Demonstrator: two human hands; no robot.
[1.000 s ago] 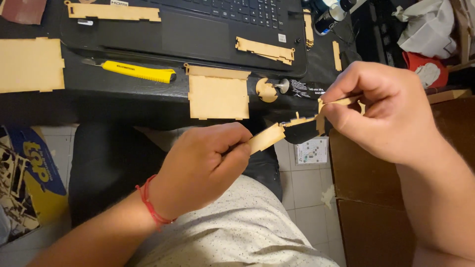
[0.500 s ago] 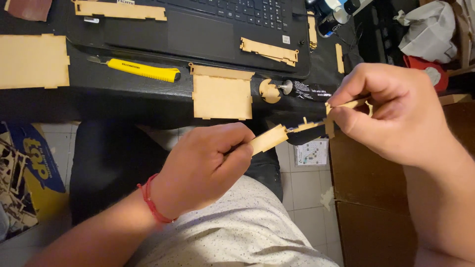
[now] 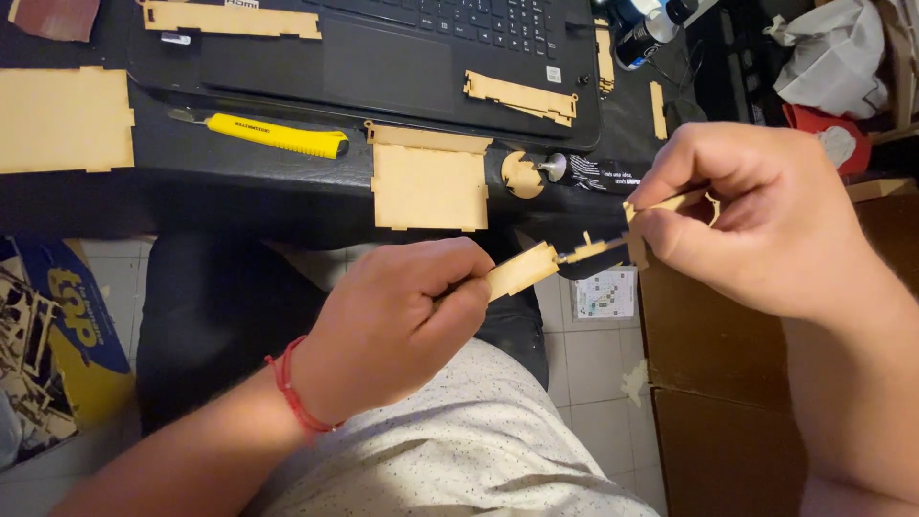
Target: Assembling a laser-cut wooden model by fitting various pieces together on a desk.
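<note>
Nearest the camera, the left hand [image 3: 397,325], with a red cord at its wrist, is closed around a flat wooden strip [image 3: 522,271] whose notched end juts out past the thumb toward the right. The right hand [image 3: 766,220] pinches a small wooden piece [image 3: 661,206] between thumb and forefinger, its other fingers curled in; a thin part of that piece reaches down toward the strip's tip, and the two pieces look to be touching or very nearly so, above the person's lap and the tiled floor. Beyond the hands runs the edge of a black desk [image 3: 239,182]. One roughly square wooden panel [image 3: 428,184] lies at that edge, with one small round wooden disc [image 3: 522,175] just beside it on the right. One yellow utility knife [image 3: 278,136] lies left of the panel, and one larger wooden panel [image 3: 62,120] sits at the far left. Farther back is one black laptop [image 3: 383,57], and two long notched wooden strips rest on it: one at its upper left [image 3: 230,19], one on the right of the palm rest [image 3: 522,96]. Two narrower wooden slivers [image 3: 657,108] lie right of the laptop.
</note>
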